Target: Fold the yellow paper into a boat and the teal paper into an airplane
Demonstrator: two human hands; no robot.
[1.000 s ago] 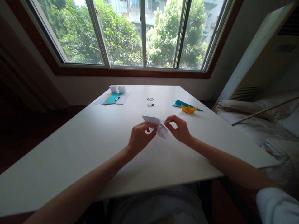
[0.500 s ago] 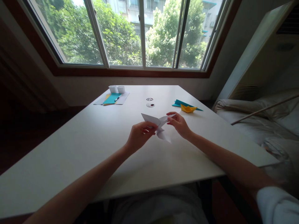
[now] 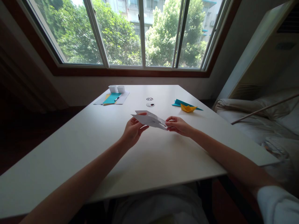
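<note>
A piece of folded white paper [image 3: 151, 120] is held above the table between my two hands, its layers partly spread and pointed toward the left. My left hand [image 3: 133, 129] grips its left part, with fingers behind and below the sheet. At the other end, my right hand [image 3: 178, 125] pinches the right edge of the paper. Beyond my right hand, a yellow paper boat [image 3: 188, 108] stands in front of a blue folded paper plane [image 3: 178, 103].
On the white table [image 3: 77, 149], blue paper [image 3: 111, 98], more sheets, a pen [image 3: 118, 98] and two white containers [image 3: 121, 89] sit at the far left. Two round table inserts [image 3: 150, 105] are near the middle. A cushioned seat [image 3: 230, 109] stands right.
The folded white paper has turned and flattened, its flaps now lying closer together. My left hand has shifted slightly left, and my right hand has lowered to the paper's right end.
</note>
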